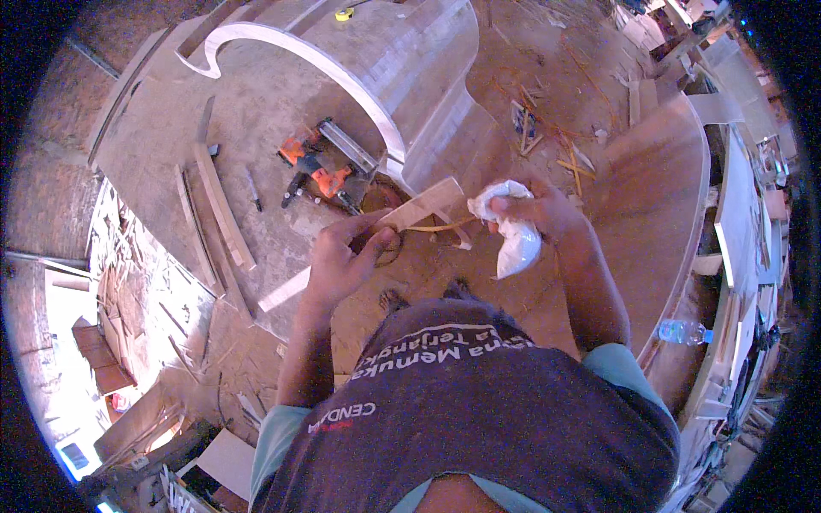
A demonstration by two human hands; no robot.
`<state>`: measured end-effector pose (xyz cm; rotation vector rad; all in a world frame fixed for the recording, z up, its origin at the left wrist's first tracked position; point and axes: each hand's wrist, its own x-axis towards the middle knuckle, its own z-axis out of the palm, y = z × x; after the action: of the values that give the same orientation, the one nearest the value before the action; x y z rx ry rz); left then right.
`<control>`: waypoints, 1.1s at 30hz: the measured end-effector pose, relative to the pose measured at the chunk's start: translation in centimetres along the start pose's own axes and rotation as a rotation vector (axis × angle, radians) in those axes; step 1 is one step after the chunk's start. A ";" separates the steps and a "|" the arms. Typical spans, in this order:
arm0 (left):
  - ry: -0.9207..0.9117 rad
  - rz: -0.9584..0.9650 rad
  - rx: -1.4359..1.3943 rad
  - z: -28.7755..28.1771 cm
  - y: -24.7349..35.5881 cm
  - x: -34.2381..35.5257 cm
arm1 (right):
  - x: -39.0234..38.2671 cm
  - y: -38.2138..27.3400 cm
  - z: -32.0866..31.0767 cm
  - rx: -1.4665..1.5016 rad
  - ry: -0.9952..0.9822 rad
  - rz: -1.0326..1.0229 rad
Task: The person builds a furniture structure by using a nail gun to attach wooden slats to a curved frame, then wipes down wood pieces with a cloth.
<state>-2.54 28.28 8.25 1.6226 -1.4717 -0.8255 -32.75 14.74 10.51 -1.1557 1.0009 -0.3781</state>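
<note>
Head view: the left hand (340, 263) pinched a wooden strip (425, 203); the right hand (549, 210) clasped a crumpled white bag (518, 245).

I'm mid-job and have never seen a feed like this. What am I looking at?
There is no machine here, just a person's two bare hands. The single picture comes from a fisheye camera worn on the head, looking down, so straight edges bend near the rim. Picture left is the person's left.

The left hand grips a wooden strip; the right hand holds a crumpled white plastic bag.

On the broad surface ahead lie an orange-and-black tool and loose wood strips, near a curved white-edged piece.
</note>
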 end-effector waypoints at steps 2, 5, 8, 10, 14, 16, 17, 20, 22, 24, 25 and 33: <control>0.078 0.029 -0.044 -0.5 -0.8 0.6 | 0.1 0.4 -0.4 0.005 0.079 0.007; 0.147 -0.068 -0.253 -1.9 -1.8 0.6 | 0.2 0.1 0.8 0.113 0.182 -0.079; 0.035 -0.275 -0.381 -3.9 1.9 0.8 | 1.2 -0.4 2.4 0.214 0.231 -0.202; 0.055 -0.178 -0.460 -4.2 2.3 1.0 | 2.4 -0.8 3.7 0.250 0.293 -0.264; 0.145 -0.127 -0.554 -4.3 2.2 0.3 | 3.2 -4.3 9.8 0.306 0.283 -0.348; 0.179 -0.052 -0.647 -3.8 1.4 0.2 | 3.7 -5.3 10.2 0.244 0.147 -0.421; 0.180 -0.058 -0.659 -3.5 0.7 0.1 | 4.4 -5.3 10.3 0.250 0.132 -0.447; 0.181 -0.079 -0.675 -3.6 -0.2 -0.4 | 5.1 -6.4 11.7 0.254 0.105 -0.451; 0.170 -0.096 -0.665 -3.8 0.2 -0.8 | 5.7 -6.6 12.3 0.293 0.080 -0.486; 0.187 -0.079 -0.701 -3.6 0.0 -0.9 | 6.1 -6.6 12.7 0.285 0.076 -0.501; 0.195 -0.070 -0.719 -3.6 -0.2 -1.0 | 6.3 -6.6 12.8 0.258 0.088 -0.498; 0.190 -0.075 -0.745 -3.6 -0.6 -1.4 | 6.4 -6.9 13.3 0.268 0.063 -0.493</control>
<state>0.66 30.13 9.39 1.1453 -0.8200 -1.0659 -16.97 15.16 14.42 -1.1408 0.6826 -0.9178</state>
